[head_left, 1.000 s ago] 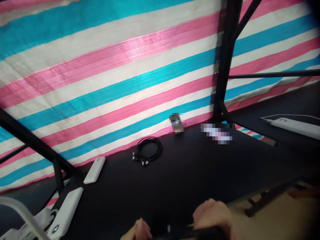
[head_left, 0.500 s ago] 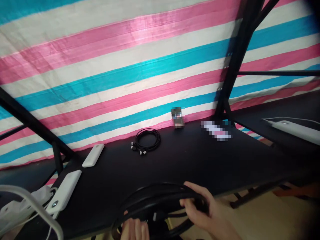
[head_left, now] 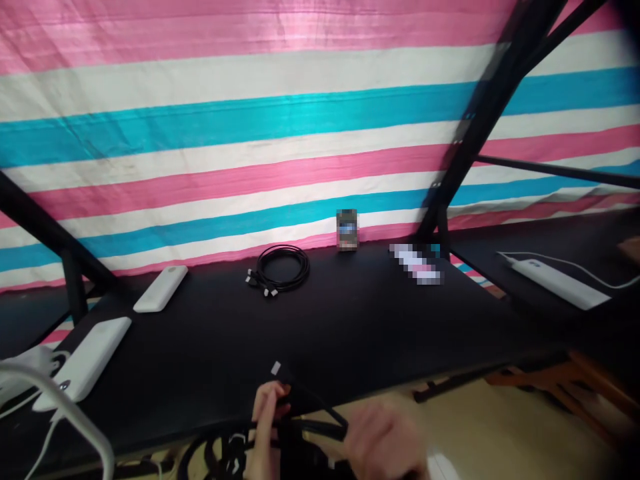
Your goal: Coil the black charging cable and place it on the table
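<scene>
Both hands work a bundle of black cable (head_left: 310,427) at the near edge of the black table (head_left: 350,333). My left hand (head_left: 265,427) pinches the cable near a white-tipped plug (head_left: 275,368) that sticks up over the table edge. My right hand (head_left: 385,447) is blurred and closed around the loops just to the right. More black loops hang below the edge at the lower left.
A coiled black cable (head_left: 280,269) lies at the back of the table. Two white power banks (head_left: 161,289) (head_left: 85,360) lie at the left, another white one (head_left: 555,283) with a wire at the right. Black frame bars (head_left: 480,127) rise before a striped tarp (head_left: 250,133).
The view tilted down and levelled. The large cable loop held above the table edge has come down and drawn tighter between my hands, which have moved closer together.
</scene>
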Tool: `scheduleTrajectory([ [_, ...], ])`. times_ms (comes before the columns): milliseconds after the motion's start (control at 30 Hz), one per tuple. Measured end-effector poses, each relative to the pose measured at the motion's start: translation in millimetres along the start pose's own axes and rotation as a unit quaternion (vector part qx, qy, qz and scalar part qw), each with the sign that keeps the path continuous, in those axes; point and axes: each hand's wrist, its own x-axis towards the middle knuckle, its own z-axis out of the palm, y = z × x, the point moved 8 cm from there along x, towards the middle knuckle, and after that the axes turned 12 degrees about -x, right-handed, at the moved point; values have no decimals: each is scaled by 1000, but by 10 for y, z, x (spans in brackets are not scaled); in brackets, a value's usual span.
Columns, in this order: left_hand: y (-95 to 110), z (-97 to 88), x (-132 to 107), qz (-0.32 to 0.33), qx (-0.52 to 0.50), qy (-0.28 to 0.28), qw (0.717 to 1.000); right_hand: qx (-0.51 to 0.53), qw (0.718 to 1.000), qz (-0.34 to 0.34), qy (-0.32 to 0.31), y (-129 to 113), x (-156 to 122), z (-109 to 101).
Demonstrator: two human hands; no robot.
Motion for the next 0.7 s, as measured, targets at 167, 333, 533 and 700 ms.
scheduleTrajectory([
  [167, -66, 225, -79, -197, -107, -86, 971, 46, 998, 8, 29, 80, 56, 141],
  [333, 232, 292, -160, -171, -18, -94, 981, 92, 989, 17, 115, 103, 286, -113],
  [533, 114, 176, -145, -175, 31, -37, 983, -68, 985, 45, 153, -93, 336, -398],
  [700, 34, 229, -92, -190, 15, -33, 981, -97, 985, 15, 142, -216, 341, -395],
])
